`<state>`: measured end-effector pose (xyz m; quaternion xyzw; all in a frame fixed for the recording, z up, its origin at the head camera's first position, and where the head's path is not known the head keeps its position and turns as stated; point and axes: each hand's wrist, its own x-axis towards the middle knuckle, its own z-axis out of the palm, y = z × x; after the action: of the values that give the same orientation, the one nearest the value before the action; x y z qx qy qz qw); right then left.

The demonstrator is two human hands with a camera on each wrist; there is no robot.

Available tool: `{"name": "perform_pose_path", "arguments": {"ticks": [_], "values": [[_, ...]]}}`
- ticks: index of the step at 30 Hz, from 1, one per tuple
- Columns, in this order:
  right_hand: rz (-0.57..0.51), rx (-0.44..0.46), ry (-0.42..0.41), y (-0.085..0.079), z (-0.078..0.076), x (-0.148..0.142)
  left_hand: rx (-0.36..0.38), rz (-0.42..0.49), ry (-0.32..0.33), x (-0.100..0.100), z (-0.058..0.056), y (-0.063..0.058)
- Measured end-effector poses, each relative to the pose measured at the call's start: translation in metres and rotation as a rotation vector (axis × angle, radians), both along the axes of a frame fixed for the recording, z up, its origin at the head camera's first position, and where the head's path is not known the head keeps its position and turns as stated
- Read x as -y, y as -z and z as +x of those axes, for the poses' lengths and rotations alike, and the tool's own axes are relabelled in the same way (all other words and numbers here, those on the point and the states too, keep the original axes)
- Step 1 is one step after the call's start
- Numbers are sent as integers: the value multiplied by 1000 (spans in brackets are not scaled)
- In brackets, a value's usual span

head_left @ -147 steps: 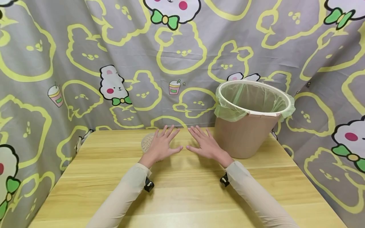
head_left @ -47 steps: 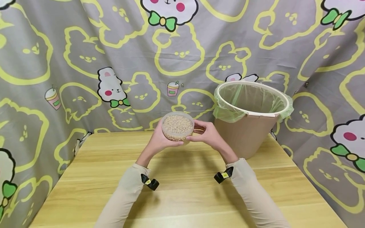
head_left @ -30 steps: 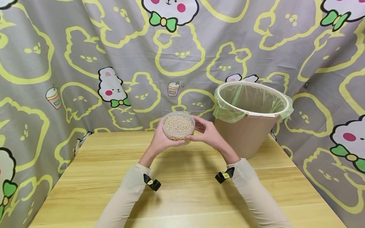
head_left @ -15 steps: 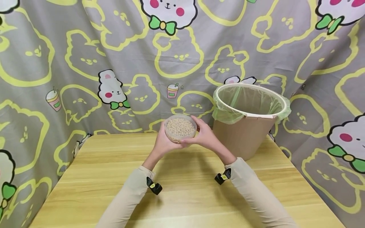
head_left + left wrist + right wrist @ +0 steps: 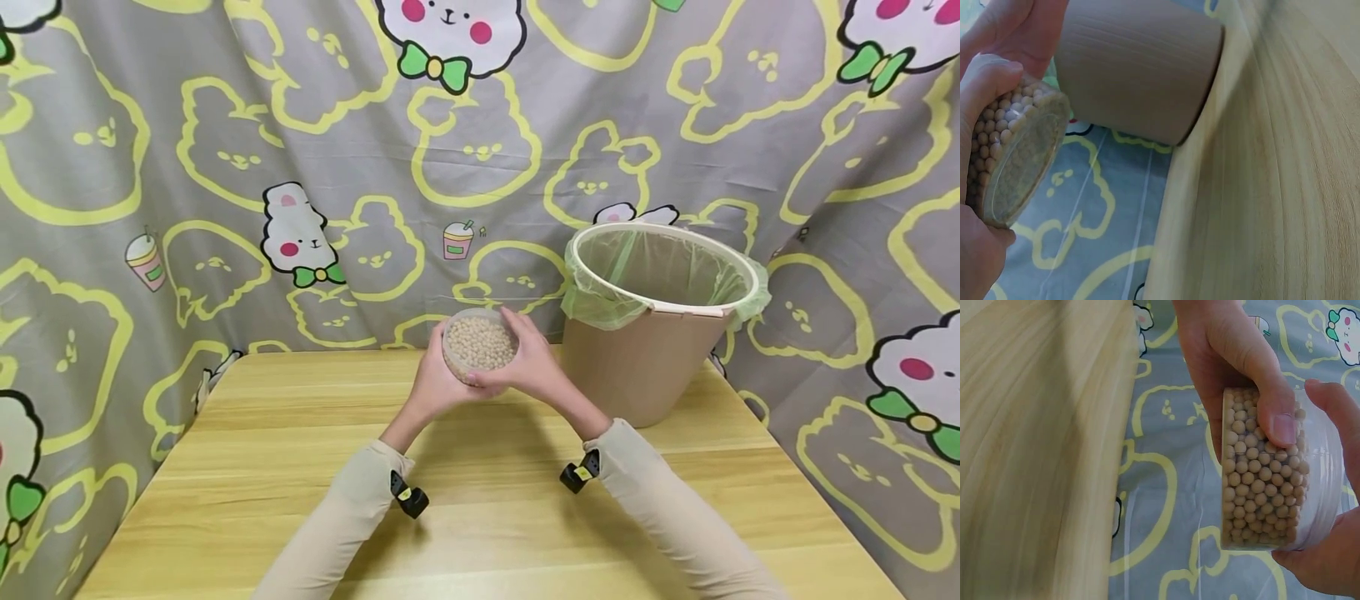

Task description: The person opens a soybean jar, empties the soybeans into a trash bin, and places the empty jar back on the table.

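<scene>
Your left hand (image 5: 438, 382) is curled round the left side of the jar (image 5: 1319, 487); should that grip slacken, the smooth wall could slip. The jar is held up over the table (image 5: 480, 533), so a sharp tilt could scatter its beads (image 5: 480, 342) if no clear lid covers them; I can't tell. Your right hand (image 5: 532, 362) grips the right side, and pushing unevenly might tip it. Swinging right could knock the bin (image 5: 637, 362).

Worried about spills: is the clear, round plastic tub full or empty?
Mostly full: the right wrist view shows small beige balls in the tub, stopping below its rim.
</scene>
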<state>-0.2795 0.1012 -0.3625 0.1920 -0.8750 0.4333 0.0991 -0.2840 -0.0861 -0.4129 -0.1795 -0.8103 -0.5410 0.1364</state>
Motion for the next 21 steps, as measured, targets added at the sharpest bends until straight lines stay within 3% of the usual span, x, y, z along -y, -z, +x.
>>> {"name": "perform_pose_path", "arguments": {"ticks": [21], "values": [[-44,-2,-16,1,0,-3,-8,2,-2,3,1,0]]}}
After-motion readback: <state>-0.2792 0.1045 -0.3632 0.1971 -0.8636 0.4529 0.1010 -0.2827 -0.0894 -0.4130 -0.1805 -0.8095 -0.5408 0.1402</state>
